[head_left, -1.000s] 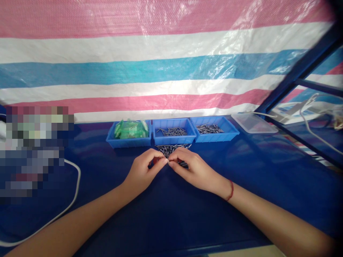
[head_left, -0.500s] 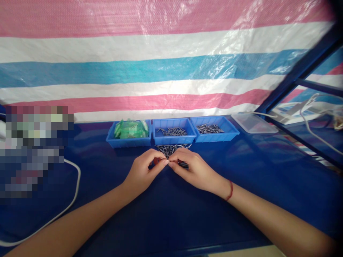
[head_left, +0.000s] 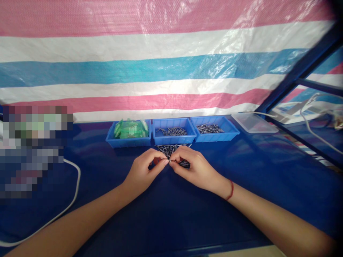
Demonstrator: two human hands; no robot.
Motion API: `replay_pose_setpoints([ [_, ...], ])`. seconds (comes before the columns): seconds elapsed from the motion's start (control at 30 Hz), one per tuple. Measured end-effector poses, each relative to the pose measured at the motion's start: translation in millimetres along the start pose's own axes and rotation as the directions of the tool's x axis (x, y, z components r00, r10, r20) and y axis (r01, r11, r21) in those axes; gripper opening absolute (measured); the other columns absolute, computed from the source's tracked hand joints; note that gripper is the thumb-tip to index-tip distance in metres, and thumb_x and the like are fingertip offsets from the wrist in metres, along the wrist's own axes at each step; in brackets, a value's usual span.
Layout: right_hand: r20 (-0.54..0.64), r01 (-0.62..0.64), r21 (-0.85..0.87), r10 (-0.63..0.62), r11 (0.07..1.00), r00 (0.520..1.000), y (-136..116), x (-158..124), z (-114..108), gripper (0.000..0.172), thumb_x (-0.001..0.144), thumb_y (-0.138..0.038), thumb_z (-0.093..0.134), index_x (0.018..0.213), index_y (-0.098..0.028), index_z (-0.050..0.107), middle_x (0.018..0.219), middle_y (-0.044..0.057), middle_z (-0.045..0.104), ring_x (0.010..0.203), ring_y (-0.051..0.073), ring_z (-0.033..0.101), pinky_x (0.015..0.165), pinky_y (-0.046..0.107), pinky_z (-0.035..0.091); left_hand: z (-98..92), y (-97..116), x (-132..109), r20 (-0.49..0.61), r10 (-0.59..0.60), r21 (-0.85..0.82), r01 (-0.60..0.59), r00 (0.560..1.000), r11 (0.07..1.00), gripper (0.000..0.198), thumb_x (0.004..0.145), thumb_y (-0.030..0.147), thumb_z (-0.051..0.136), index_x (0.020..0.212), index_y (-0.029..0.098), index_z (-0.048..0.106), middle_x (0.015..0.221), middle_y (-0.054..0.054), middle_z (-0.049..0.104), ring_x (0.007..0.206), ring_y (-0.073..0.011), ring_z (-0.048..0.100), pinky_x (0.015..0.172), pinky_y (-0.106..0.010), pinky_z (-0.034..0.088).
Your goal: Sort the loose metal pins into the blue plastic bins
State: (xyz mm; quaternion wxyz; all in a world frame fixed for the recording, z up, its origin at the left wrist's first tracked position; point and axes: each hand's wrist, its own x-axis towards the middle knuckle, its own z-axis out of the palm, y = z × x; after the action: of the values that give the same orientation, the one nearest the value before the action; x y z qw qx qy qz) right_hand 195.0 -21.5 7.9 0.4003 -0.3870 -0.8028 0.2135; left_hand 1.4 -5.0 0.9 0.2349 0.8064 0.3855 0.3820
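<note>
Both hands meet at the middle of the dark blue table (head_left: pixel 166 207), fingertips touching. My left hand (head_left: pixel 143 171) is closed in a pinch, with something small and reddish showing inside its curled fingers. My right hand (head_left: pixel 194 167) is also pinched, holding a thin metal pin at the point where the two hands meet. Just beyond the fingers lies a loose pile of small metal pins (head_left: pixel 171 149). A red string circles my right wrist.
Three blue bins stand in a row behind the pile: the left bin (head_left: pixel 128 135) holds green pieces, the middle bin (head_left: pixel 174 134) and right bin (head_left: pixel 214 130) hold metal pins. A clear lid (head_left: pixel 253 123) lies further right. A white cable (head_left: pixel 72 192) loops at left. A striped tarp hangs behind.
My right hand has shifted very slightly; both hands stay pinched together at the same spot.
</note>
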Motion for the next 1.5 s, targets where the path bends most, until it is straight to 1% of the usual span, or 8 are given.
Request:
replay_pose_setpoints([
  [0.37, -0.083, -0.027, 0.025, 0.029, 0.999, 0.996, -3, -1, -4, 0.005, 0.083, -0.017, 0.057, 0.081, -0.021, 0.059, 0.073, 0.0, 0.054, 0.068, 0.013, 0.052, 0.064, 0.027, 0.044, -0.2, 2, 0, 0.017, -0.021, 0.028, 0.021, 1.0, 0.999, 0.009, 0.087, 0.026, 0.057, 0.084, 0.019, 0.061, 0.075, 0.0, 0.062, 0.066, -0.0115, 0.054, 0.064, -0.023, 0.043],
  [0.8, -0.078, -0.017, 0.057, 0.022, 0.998, 0.997, -6, 0, -5, 0.004, 0.083, -0.019, 0.059, 0.08, -0.019, 0.059, 0.073, 0.001, 0.055, 0.066, 0.012, 0.05, 0.061, 0.026, 0.042, 0.6, 0, 0, 0.123, -0.012, 0.064, 0.004, 0.992, 0.998, 0.011, 0.09, 0.026, 0.052, 0.088, 0.019, 0.06, 0.078, 0.0, 0.061, 0.071, -0.0125, 0.056, 0.068, -0.024, 0.043],
  [0.93, -0.083, -0.021, 0.045, 0.024, 0.999, 0.996, -2, 0, -7, 0.005, 0.085, -0.022, 0.058, 0.08, -0.02, 0.058, 0.073, 0.001, 0.055, 0.066, 0.012, 0.05, 0.061, 0.026, 0.043, 0.7, 0, 0, 0.136, 0.016, 0.149, -0.036, 0.991, 0.988, 0.011, 0.091, 0.028, 0.051, 0.094, 0.02, 0.059, 0.083, -0.001, 0.062, 0.079, -0.0157, 0.057, 0.074, -0.029, 0.042],
  [1.07, -0.272, -0.054, -0.062, 0.035, 0.997, 0.962, 10, 5, -25, 0.008, 0.086, -0.024, 0.057, 0.079, -0.02, 0.057, 0.073, 0.001, 0.055, 0.066, 0.014, 0.051, 0.062, 0.027, 0.043, -0.1, -2, 1, 0.116, -0.006, 0.267, -0.025, 0.993, 0.963, 0.017, 0.091, 0.028, 0.05, 0.104, 0.021, 0.058, 0.093, -0.004, 0.063, 0.09, -0.0196, 0.056, 0.081, -0.034, 0.041],
  [1.17, -0.463, -0.144, -0.247, 0.014, 0.958, 0.886, 31, 9, -50, 0.008, 0.086, -0.027, 0.056, 0.084, -0.02, 0.059, 0.074, 0.002, 0.056, 0.067, 0.015, 0.051, 0.067, 0.03, 0.043, 0.1, -5, 0, 0.138, -0.021, 0.387, -0.034, 0.99, 0.921, 0.021, 0.091, 0.032, 0.05, 0.108, 0.024, 0.06, 0.101, -0.005, 0.063, 0.095, -0.0221, 0.055, 0.082, -0.037, 0.04],
  [1.23, -0.546, -0.247, -0.395, -0.009, 0.885, 0.838, 50, 10, -66, 0.011, 0.087, -0.029, 0.055, 0.088, -0.02, 0.061, 0.075, 0.003, 0.057, 0.071, 0.018, 0.053, 0.073, 0.033, 0.043, 0.7, -7, -1, 0.145, -0.042, 0.471, -0.032, 0.989, 0.881, 0.028, 0.091, 0.039, 0.05, 0.113, 0.025, 0.059, 0.107, -0.006, 0.061, 0.099, -0.0243, 0.054, 0.082, -0.038, 0.039],
  [1.37, -0.543, -0.412, -0.555, 0.06, 0.723, 0.837, 80, 9, -79, 0.021, 0.084, -0.028, 0.055, 0.099, -0.017, 0.064, 0.088, 0.01, 0.064, 0.087, 0.026, 0.056, 0.079, 0.04, 0.042, 0.8, -8, -1, 0.131, -0.084, 0.581, -0.008, 0.988, 0.814, 0.04, 0.088, 0.047, 0.051, 0.118, 0.021, 0.058, 0.112, -0.009, 0.059, 0.101, -0.0275, 0.054, 0.082, -0.041, 0.041],
  [1.5, -0.496, -0.362, -0.557, 0.05, 0.748, 0.867, 73, 9, -70, 0.022, 0.084, -0.027, 0.054, 0.101, -0.017, 0.064, 0.089, 0.009, 0.065, 0.087, 0.026, 0.056, 0.082, 0.041, 0.041, -1.7, -12, 2, 0.141, -0.072, 0.563, -0.02, 0.987, 0.826, 0.029, 0.091, 0.038, 0.049, 0.109, 0.019, 0.061, 0.104, -0.008, 0.061, 0.095, -0.0242, 0.057, 0.082, -0.037, 0.044],
])
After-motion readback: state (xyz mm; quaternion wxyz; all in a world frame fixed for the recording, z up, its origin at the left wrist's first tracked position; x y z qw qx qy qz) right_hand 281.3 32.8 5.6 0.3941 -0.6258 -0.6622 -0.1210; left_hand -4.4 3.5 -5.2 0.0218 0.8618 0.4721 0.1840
